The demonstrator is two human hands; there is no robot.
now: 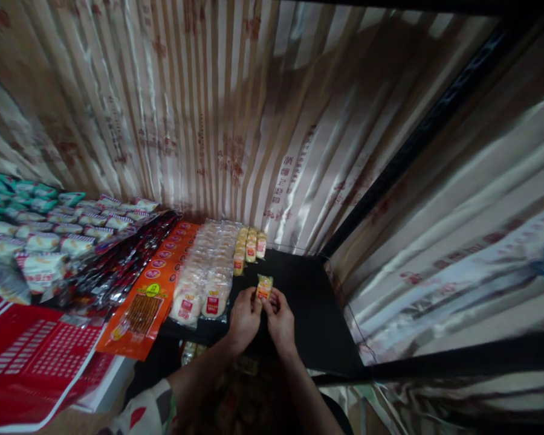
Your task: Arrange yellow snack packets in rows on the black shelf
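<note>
Between my two hands is a small yellow snack packet (pixel 265 286) with a red label, held upright over the black shelf (pixel 312 302). My left hand (pixel 245 319) pinches its left side, and my right hand (pixel 280 319) grips the right side with thumb and fingers. Just beyond, at the shelf's back, stand several similar small yellow packets (pixel 251 246) in short rows. To the left of my left hand lie two rows of clear-wrapped round white crackers (pixel 214 299) with red labels.
An orange snack bag (pixel 140 311) lies left of the crackers, beside dark red packets (pixel 131 266). Farther left are white packets (pixel 40 269), green ones (pixel 31 192) and a red printed sheet (pixel 36 368). Striped sheeting (pixel 217 121) hangs behind; a black post (pixel 408 145) rises at right.
</note>
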